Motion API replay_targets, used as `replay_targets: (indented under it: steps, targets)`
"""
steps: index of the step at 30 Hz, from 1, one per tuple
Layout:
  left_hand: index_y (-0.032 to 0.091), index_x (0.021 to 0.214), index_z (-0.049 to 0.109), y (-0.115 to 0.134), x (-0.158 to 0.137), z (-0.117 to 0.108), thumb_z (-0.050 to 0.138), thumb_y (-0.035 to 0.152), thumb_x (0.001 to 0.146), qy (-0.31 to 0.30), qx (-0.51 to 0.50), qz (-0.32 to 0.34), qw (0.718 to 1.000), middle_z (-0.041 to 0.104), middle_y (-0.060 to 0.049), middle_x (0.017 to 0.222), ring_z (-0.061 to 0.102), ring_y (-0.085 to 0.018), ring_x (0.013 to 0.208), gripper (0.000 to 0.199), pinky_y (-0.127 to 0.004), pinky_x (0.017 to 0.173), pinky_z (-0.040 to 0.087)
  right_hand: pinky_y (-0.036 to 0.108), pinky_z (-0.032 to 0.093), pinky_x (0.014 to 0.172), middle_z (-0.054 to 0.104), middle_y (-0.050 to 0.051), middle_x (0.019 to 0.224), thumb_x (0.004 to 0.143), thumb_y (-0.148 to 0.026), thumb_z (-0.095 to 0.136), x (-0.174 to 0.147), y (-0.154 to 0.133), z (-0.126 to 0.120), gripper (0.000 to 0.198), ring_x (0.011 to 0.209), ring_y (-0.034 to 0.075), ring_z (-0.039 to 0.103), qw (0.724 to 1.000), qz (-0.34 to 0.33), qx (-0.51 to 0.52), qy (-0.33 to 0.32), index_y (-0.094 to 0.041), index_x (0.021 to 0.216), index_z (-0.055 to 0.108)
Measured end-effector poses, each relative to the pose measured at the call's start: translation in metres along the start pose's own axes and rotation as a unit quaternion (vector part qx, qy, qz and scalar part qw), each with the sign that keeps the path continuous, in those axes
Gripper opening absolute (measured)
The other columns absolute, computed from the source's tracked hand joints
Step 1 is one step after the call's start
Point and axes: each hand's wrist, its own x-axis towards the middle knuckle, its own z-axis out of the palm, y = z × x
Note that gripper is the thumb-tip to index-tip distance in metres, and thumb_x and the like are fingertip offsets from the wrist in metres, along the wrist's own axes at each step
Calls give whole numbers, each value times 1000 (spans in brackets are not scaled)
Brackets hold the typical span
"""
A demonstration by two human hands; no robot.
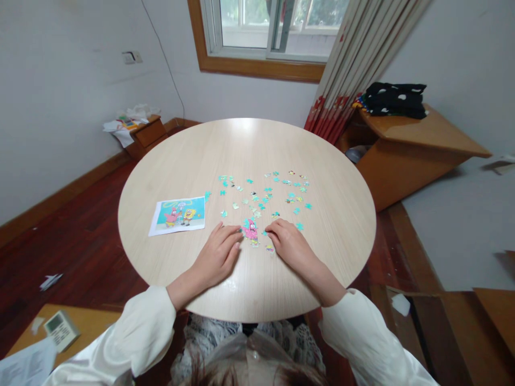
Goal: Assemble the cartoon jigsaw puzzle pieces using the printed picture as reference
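A partly joined jigsaw puzzle (251,230), with a pink starfish figure and teal edges, lies on the table between my hands. My left hand (217,253) rests to its left, fingers stretched and apart, the fingertips near its left edge. Just to its right, my right hand (290,244) is closed in a pinch on a small teal puzzle piece (264,232), partly hidden by the fingertips. A loose pink and yellow puzzle piece (269,248) lies below those fingers. Several more loose pieces, mostly teal, are scattered beyond both hands.
On the left of the round table (169,155) lies a printed reference picture (179,215) of cartoon figures. A tilted wooden cabinet (422,145) with dark folded cloth (396,100) stands at the right. At the lower left is a calculator-like device (61,331).
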Motion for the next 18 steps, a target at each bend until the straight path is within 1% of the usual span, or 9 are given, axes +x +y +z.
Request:
replay_targets:
  steps: [7,13,15,18]
  targets:
    - [16,113,59,1,0,0,37,18,96,4,0,-6,1000,63,-13,117,56,-22,114,28,-52,108,36,36,47,79,66,10,92,92,-14,47,-2,-1,0,19,86,22,60,1000,-7,-20,16,-16,94,66]
    - [16,112,61,1,0,-1,37,18,95,5,-17,-19,1000,63,-12,115,56,-23,112,29,-51,107,36,35,49,76,63,10,87,93,-14,43,-1,2,4,23,84,22,61,999,-24,-5,44,-17,90,65]
    - [16,110,62,3,1,-2,38,19,95,12,-38,-34,999,63,-13,114,57,-23,111,29,-49,104,40,35,50,74,62,10,86,94,-15,40,0,4,5,24,83,22,60,998,-29,2,59,-18,89,64]
    - [16,104,64,6,5,-6,39,24,95,19,-109,-74,991,64,-13,107,59,-22,103,28,-42,92,48,35,50,74,61,9,84,94,-16,39,2,4,5,23,81,22,60,996,-37,8,77,-19,88,62]
